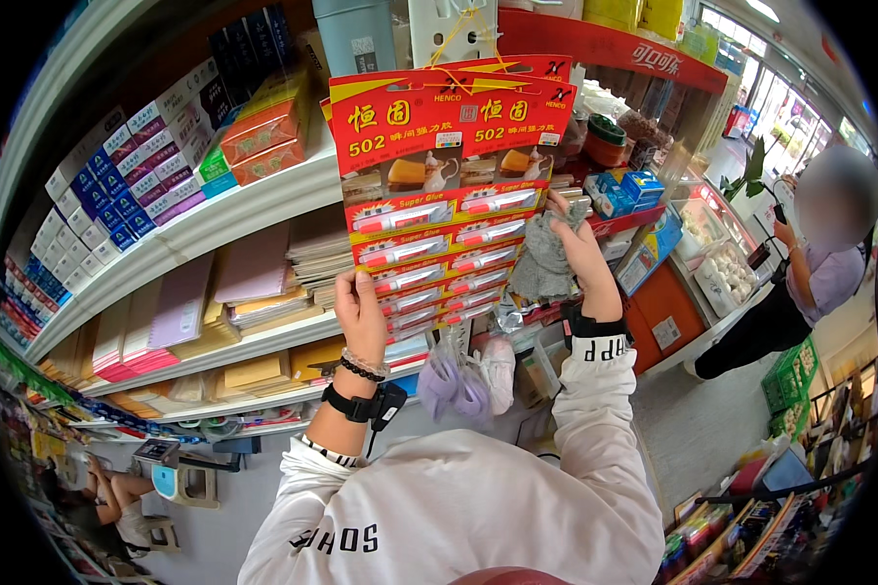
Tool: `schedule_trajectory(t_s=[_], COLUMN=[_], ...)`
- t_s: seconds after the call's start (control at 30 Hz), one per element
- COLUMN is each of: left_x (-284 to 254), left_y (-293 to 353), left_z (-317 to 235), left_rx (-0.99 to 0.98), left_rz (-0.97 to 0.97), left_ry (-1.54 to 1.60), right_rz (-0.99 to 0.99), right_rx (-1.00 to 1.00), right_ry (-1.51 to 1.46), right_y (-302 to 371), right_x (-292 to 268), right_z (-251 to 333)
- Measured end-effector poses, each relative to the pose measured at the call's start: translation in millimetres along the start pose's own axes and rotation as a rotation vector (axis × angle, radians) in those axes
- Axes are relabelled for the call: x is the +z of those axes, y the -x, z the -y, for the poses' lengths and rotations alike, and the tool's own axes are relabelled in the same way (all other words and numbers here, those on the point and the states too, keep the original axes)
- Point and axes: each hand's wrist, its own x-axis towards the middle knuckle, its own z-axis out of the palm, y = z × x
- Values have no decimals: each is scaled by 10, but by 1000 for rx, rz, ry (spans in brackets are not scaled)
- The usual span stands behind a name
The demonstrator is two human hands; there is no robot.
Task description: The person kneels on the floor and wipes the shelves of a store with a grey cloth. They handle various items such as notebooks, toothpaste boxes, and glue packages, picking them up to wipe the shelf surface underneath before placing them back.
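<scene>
1. L hand (361,314): thumb + fingers pinching left edge of red/yellow glue card (444,210).
2. R hand (585,255): fingers curled on grey cloth (544,263), by right edge.
3. Glue card btwn hands.
4. Shelves (263,195) left; person (829,278) far right.

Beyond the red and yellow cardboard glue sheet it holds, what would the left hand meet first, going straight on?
The left hand would probably meet the pale, flat paper stack; depth is unclear.

White shelves (263,203), grey floor (693,434), bright windows (788,112)
</scene>
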Motion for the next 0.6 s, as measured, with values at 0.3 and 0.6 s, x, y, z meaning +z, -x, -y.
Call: schedule_trajectory(t_s=[0.3, 0.6], left_x=[126, 287], left_y=[45, 55], left_z=[308, 134], left_rx=[175, -24], left_rz=[-29, -65], left_ry=[-222, 35], right_rz=[-70, -90], right_rx=[-72, -88], right_ry=[220, 291], right_y=[-115, -312], right_x=[250, 219], right_z=[303, 250])
